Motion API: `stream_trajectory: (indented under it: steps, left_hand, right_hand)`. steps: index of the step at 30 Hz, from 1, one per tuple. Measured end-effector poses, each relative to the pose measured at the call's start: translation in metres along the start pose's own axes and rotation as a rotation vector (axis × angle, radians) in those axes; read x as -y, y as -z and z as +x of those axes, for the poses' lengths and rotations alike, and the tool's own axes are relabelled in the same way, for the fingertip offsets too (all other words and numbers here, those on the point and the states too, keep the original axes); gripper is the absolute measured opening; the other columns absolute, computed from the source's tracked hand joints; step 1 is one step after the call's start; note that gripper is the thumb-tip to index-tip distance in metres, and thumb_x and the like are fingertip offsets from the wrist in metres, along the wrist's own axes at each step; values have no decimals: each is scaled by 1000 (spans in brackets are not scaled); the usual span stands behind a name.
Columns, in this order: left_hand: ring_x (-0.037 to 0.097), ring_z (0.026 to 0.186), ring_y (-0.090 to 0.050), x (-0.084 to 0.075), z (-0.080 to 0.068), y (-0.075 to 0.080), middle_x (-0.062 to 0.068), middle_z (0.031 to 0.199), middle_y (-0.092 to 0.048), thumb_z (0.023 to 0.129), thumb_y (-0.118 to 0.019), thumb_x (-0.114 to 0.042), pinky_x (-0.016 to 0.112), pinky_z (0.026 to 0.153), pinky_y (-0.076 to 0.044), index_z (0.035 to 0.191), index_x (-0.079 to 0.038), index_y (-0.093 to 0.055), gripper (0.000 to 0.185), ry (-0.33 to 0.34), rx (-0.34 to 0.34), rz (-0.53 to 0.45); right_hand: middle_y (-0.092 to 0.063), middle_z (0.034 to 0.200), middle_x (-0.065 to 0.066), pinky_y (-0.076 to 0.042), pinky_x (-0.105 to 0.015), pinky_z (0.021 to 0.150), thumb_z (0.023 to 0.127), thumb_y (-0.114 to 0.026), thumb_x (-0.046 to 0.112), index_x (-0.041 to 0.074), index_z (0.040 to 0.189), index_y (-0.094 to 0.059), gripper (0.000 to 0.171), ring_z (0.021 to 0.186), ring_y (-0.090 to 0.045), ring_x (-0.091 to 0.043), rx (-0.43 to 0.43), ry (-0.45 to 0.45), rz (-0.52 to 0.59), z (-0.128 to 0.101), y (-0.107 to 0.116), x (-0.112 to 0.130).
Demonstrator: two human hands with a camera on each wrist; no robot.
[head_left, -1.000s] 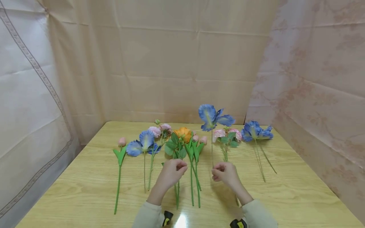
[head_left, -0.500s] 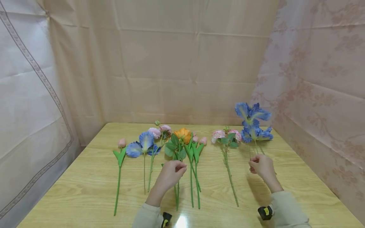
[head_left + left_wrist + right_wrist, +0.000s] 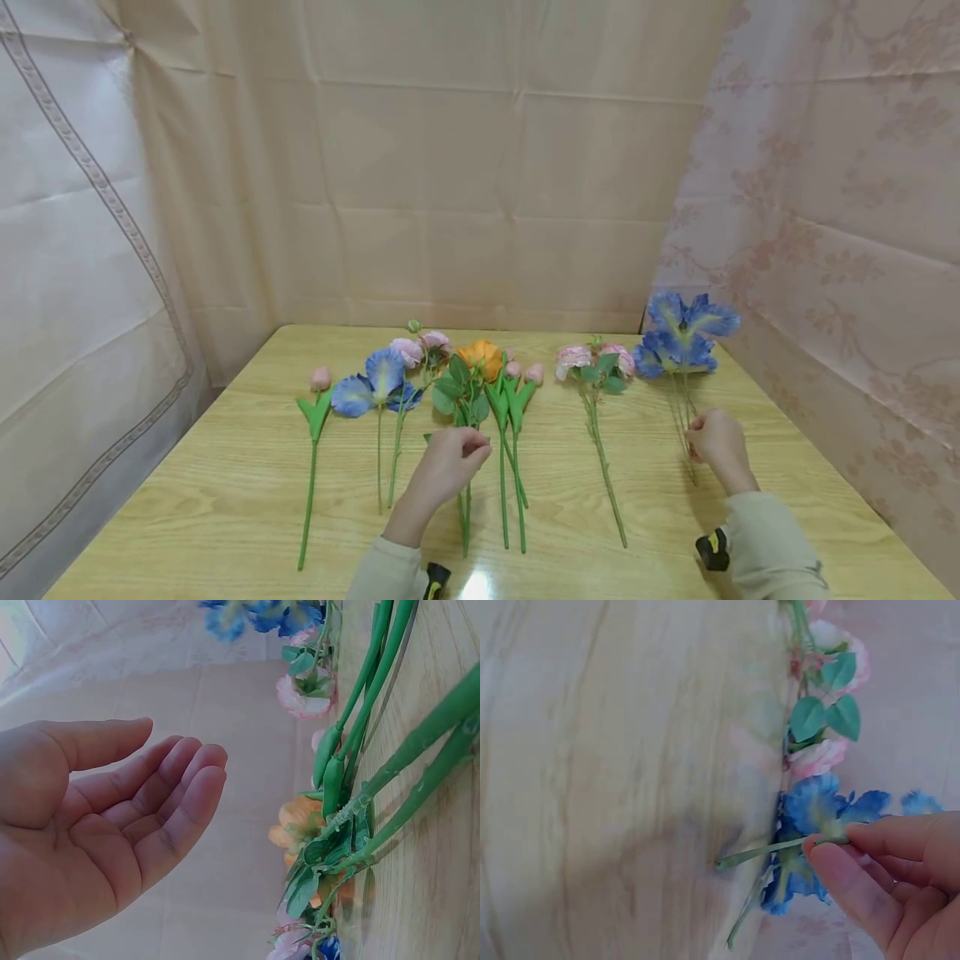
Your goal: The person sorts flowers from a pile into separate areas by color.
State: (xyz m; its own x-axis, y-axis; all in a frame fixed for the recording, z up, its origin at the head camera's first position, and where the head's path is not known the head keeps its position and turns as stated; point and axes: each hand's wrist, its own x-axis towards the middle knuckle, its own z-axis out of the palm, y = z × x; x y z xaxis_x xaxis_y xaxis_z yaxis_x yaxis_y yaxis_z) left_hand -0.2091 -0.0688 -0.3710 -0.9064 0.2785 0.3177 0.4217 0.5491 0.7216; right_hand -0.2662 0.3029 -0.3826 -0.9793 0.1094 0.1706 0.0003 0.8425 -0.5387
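At the table's right side my right hand [image 3: 722, 446] pinches the thin stem of a blue iris [image 3: 693, 321] between thumb and fingertips. Its bloom overlaps other blue iris blooms [image 3: 660, 357] lying there. The right wrist view shows the pinched stem end [image 3: 831, 840] at the fingertips. My left hand [image 3: 446, 462] hovers over the middle, fingers loosely bent and holding nothing, as its palm [image 3: 82, 847] shows in the left wrist view. Beneath it run the green stems [image 3: 467, 521] of the orange flower [image 3: 482, 358], partly hidden by the hand.
Pink tulips [image 3: 517, 400] lie just right of my left hand, and a pink-flowered stem [image 3: 600, 454] lies farther right. To the left are another blue iris [image 3: 381, 375], a pink spray [image 3: 408, 348] and a single tulip [image 3: 313, 433]. Curtains [image 3: 480, 167] surround the wooden table [image 3: 187, 500].
My right hand has carried the blue iris from the middle right across the pink-flowered stem to the far right, then lowered it over the blue irises there. My left hand has stayed nearly still.
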Motion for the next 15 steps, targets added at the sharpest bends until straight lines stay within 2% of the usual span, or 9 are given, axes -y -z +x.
stream_trajectory:
  steps: [5,10,15]
  left_hand:
    - [15,74,-56,2,1,-1,5,84,-63,86,-58,-8,26,63,-46,90,0,-65,11,11,12,17]
    - [13,72,-55,5,2,-3,4,83,-62,87,-57,-9,25,62,-45,89,-1,-65,12,17,28,22]
    - [11,69,-53,6,2,-3,2,79,-61,87,-57,-9,23,59,-44,88,-1,-65,12,7,36,40]
  right_hand:
    - [-54,48,-6,-48,-34,46,73,-48,-6,-8,65,-57,13,41,-55,-18,40,-28,11,3,-5,-6]
    - [-49,43,-3,-46,-29,41,71,-49,-6,-5,59,-55,13,38,-54,-18,66,-54,21,4,-8,-11]
    - [-51,46,-6,-47,-30,41,74,-50,-5,-7,61,-55,14,40,-54,-18,112,-86,56,3,-9,-12]
